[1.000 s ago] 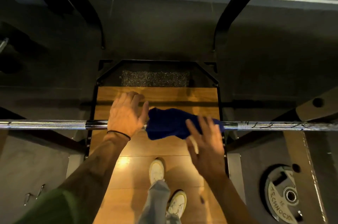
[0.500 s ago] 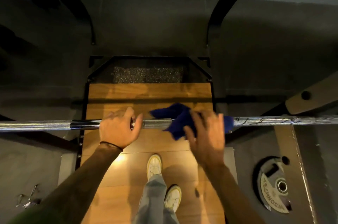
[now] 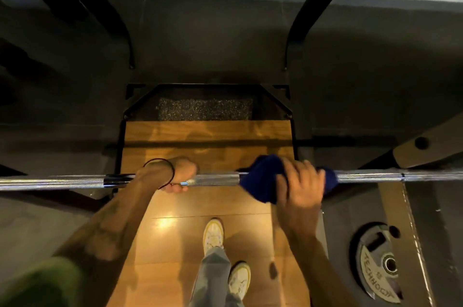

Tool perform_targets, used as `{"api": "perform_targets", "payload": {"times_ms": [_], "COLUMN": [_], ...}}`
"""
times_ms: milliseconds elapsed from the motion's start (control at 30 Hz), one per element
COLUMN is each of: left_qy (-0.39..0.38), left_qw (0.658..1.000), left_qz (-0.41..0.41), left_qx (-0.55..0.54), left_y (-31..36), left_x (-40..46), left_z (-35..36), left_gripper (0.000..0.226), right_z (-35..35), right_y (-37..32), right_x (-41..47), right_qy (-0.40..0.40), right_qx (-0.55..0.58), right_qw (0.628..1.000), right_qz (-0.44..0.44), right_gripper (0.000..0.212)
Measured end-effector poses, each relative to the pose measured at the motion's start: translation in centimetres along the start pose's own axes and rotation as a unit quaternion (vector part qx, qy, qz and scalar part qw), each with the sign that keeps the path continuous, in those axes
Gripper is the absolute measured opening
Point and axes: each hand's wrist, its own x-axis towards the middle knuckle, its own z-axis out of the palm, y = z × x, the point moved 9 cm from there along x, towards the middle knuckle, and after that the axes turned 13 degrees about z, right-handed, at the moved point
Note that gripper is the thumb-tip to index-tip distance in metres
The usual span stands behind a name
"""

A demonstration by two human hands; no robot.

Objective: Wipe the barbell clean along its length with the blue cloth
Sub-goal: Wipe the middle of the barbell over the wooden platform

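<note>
Two hands work the bar (image 3: 375, 176), which runs level across the view above a wooden platform (image 3: 208, 136), its ends out of frame. The left hand (image 3: 172, 174) is wrapped around the bar near the platform's left edge, fingers clenched on bare steel, apparently to steady it. The right hand (image 3: 299, 187) grasps the cloth (image 3: 258, 181), which is bunched around the bar above the platform's right edge, with loose folds hanging below the hand. The fingers (image 3: 295, 171) curl over the top of the cloth and bar; whether the thumb closes underneath cannot be seen. For a good stroke, the cloth should encircle the bar fully, with firm, even squeeze, and slide in long passes toward the sleeve. Slight rotation of the wrist during travel would likely help reach the knurling. The loose folds may snag or drag; gather them in first. A plate (image 3: 378, 274) lies on the floor at the lower right, well apart from the bar.
</note>
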Motion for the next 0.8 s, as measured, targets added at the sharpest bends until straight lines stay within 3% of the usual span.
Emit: {"api": "perform_targets", "payload": {"times_ms": [67, 100, 167, 233, 300, 333, 467, 567, 600, 733, 800], "left_qy": [0.048, 0.135, 0.342, 0.425, 0.428, 0.432, 0.440, 0.430, 0.426, 0.414, 0.415], "left_qw": [0.999, 0.990, 0.928, 0.895, 0.889, 0.881, 0.860, 0.865, 0.866, 0.868, 0.868], "left_qz": [-0.006, 0.012, 0.073, 0.111, 0.135, 0.163, 0.209, 0.197, 0.196, 0.177, 0.175], "left_qx": [-0.009, 0.048, 0.131, 0.077, 0.086, 0.106, 0.154, 0.168, 0.173, 0.208, 0.209], "left_y": [0.4, 1.0, 2.6, 3.4, 3.9, 4.4, 5.1, 4.7, 4.8, 5.0, 5.1], "left_x": [0.1, -0.4, -2.6, -3.8, -3.2, -3.0, -3.2, -3.0, -3.1, -3.3, -3.3], "left_z": [-0.6, -1.4, -2.3, -1.7, -0.9, -0.6, 0.9, 1.5, 1.7, 2.0, 1.7], "left_gripper": [0.032, 0.033, 0.044, 0.055, 0.053, 0.050, 0.062, 0.071, 0.072, 0.075, 0.075], "right_z": [0.2, 1.2, 2.9, 4.0, 3.8, 3.4, 0.3, 1.1, 1.7, 3.7, 3.3], "right_y": [0.5, -1.0, -6.6, -10.4, -8.9, -6.9, 1.9, 1.2, -0.8, -7.3, -5.1], "right_x": [-0.3, -1.1, -3.3, -5.8, -5.3, -4.5, -1.4, -2.6, -3.5, -7.5, -6.2], "right_qy": [0.034, 0.017, -0.032, -0.088, -0.102, -0.099, -0.036, -0.005, -0.014, -0.102, -0.104], "right_qx": [0.033, 0.038, 0.038, 0.016, -0.021, -0.042, -0.032, 0.037, 0.049, -0.014, -0.035], "right_qw": [0.989, 0.986, 0.996, 0.992, 0.978, 0.977, 0.999, 0.993, 0.993, 0.981, 0.971], "right_qz": [0.137, 0.164, 0.072, -0.090, -0.182, -0.184, -0.002, 0.113, 0.107, -0.163, -0.212], "right_gripper": [0.050, 0.053, 0.054, 0.055, 0.052, 0.052, 0.055, 0.053, 0.053, 0.060, 0.058]}}
